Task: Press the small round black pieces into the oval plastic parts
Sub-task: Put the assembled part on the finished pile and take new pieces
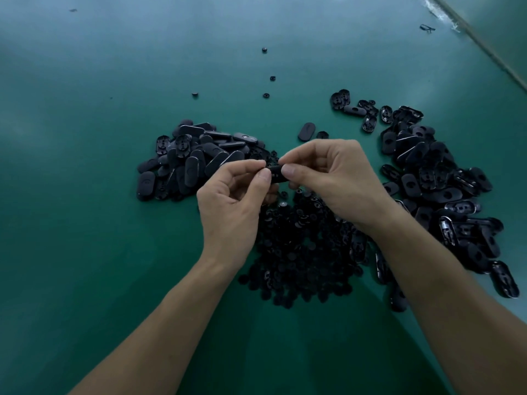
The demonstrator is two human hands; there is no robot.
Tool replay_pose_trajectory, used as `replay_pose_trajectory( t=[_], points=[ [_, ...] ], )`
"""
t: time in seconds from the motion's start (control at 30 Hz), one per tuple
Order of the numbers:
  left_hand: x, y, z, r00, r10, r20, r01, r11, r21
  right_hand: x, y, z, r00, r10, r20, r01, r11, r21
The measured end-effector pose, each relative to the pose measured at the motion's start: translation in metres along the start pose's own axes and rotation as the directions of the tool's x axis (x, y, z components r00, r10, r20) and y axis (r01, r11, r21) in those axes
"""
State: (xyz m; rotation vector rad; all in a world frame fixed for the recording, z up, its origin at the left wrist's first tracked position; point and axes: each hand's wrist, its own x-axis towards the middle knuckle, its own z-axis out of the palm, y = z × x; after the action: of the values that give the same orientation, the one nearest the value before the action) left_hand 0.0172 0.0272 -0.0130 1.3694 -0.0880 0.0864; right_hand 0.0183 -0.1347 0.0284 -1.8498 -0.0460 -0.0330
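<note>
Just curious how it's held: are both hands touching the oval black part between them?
Touching. Head view: left hand and right hand each pinch one end of the oval part.

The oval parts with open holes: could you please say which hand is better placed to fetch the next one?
Probably the right hand: their pile lies just beside it, and the left hand is farther off. Both hands pinch one oval part.

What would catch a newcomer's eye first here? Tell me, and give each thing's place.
At centre, the left hand and right hand pinch one oval plastic part between their fingertips. Just below them lies a heap of small round black pieces. It is flanked by a left pile of oval parts and a right pile of oval parts on the green table.
</note>
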Motion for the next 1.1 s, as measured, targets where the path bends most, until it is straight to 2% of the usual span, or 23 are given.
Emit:
replay_pose_trajectory(
  t=[0.17, 0.3, 0.37, 0.4, 0.47, 0.57, 0.7, 0.83, 1.1],
  points=[
    [0.0, -0.001, -0.001, 0.999, 0.003, 0.035, -0.003, 1.0, 0.004, 0.002, 0.0, 0.0, 0.999, -0.029, -0.023, 0.03, 0.998, 0.063],
    [0.0, -0.002, 0.001, 0.994, 0.045, 0.098, -0.054, 0.995, 0.084, 0.002, -0.005, 0.003, 0.997, -0.073, -0.005, 0.073, 0.989, 0.127],
    [0.0, -0.003, 0.001, 0.995, 0.064, 0.077, -0.073, 0.992, 0.106, 0.003, -0.006, 0.003, 0.997, -0.069, -0.044, 0.075, 0.985, 0.155],
    [0.0, -0.003, 0.0, 0.996, 0.07, 0.062, -0.077, 0.991, 0.113, 0.005, -0.005, 0.002, 0.994, -0.062, -0.089, 0.072, 0.991, 0.116],
    [0.0, -0.003, -0.001, 0.996, 0.068, 0.053, -0.073, 0.992, 0.1, 0.009, -0.001, -0.003, 0.982, -0.052, -0.18, 0.031, 0.993, -0.118],
    [0.0, -0.001, -0.001, 0.996, 0.064, 0.055, -0.066, 0.997, 0.035, 0.013, 0.007, -0.007, 0.976, -0.023, -0.215, -0.082, 0.881, -0.465],
    [0.001, 0.0, -0.001, 0.998, 0.062, 0.027, -0.062, 0.998, 0.021, 0.02, 0.015, -0.002, 0.983, 0.043, -0.179, -0.151, 0.746, -0.649],
    [0.002, 0.0, 0.0, 0.999, 0.045, 0.003, -0.045, 0.999, -0.02, 0.026, 0.016, 0.004, 0.982, 0.037, -0.185, -0.159, 0.695, -0.701],
    [0.002, -0.001, -0.001, 1.0, -0.018, -0.022, 0.016, 0.997, -0.081, 0.028, 0.016, 0.002, 0.975, 0.068, -0.21, -0.185, 0.77, -0.61]
  ],
)
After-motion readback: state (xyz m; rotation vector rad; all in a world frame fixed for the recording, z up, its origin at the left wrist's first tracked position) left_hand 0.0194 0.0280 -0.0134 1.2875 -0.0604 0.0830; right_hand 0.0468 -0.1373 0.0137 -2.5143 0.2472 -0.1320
